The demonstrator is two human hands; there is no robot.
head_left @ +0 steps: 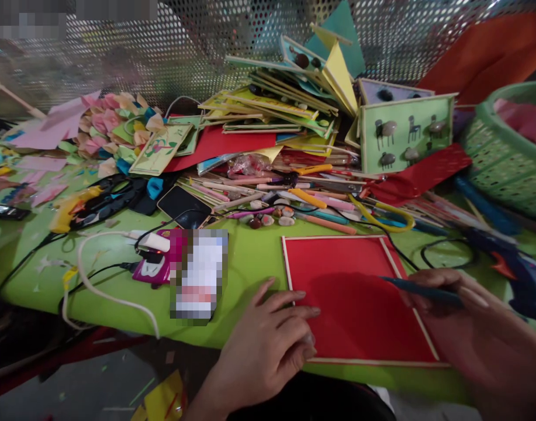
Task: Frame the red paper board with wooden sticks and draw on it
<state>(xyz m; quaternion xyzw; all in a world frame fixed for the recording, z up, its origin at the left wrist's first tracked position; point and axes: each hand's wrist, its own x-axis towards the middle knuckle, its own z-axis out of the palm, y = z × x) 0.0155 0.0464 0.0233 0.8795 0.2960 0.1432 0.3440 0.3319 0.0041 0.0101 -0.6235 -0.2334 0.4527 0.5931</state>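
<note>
A red card (351,292) edged with thin pale wooden sticks lies flat on the green tabletop in front of me. My left hand (272,339) rests over its left edge, fingers spread, the fingertips on the red surface. My right hand (464,298) is closed around a slim dark blue pen (421,287), with its tip pointing left over the card's right part. Whether the tip touches the card I cannot tell.
Left of the card lie a phone (200,275), a purple power strip (156,257) with cables and a yellow glue gun (75,204). Behind are pens, pebbles (268,220) and stacked framed cards (276,105). A green basket (508,158) and blue glue gun (526,275) stand right.
</note>
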